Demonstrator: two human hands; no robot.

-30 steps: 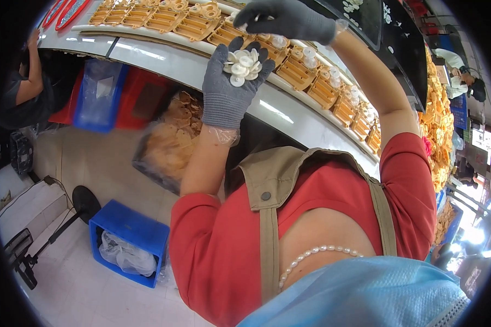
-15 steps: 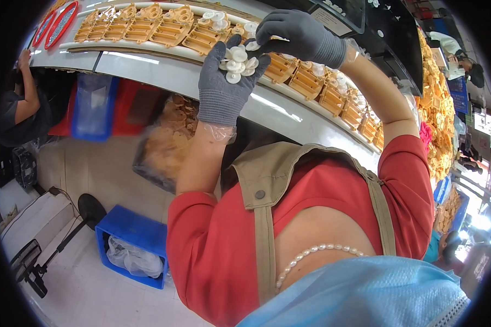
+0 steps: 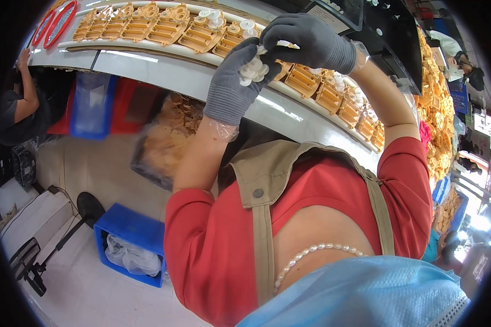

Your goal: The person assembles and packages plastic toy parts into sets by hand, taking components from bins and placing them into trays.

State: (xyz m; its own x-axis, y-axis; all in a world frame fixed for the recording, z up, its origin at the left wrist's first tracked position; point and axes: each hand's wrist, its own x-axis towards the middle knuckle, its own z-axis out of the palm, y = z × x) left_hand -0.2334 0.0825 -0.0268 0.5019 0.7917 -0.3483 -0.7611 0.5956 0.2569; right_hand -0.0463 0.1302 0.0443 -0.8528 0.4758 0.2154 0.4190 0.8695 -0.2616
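Observation:
My left hand, in a grey knit glove, is cupped palm up around several small white plastic gears. Over its fingertips my right hand, gloved alike, is closed in a pinch. A bit of white shows at those fingertips, seemingly another gear, partly hidden by the fingers. Behind both hands runs a row of tan plastic housings. White gears sit in some of the housings near my hands and to the right; those at the far left show none.
Two red-rimmed trays lie at the far left of the bench. Black bins stand beyond my right hand, with piled tan parts further right. Below are a bag of tan parts and a blue crate. Another person's arm shows at left.
Both hands have shifted slightly to the right. My left fingers have curled more around the gears, and the right fingertips now meet the left ones.

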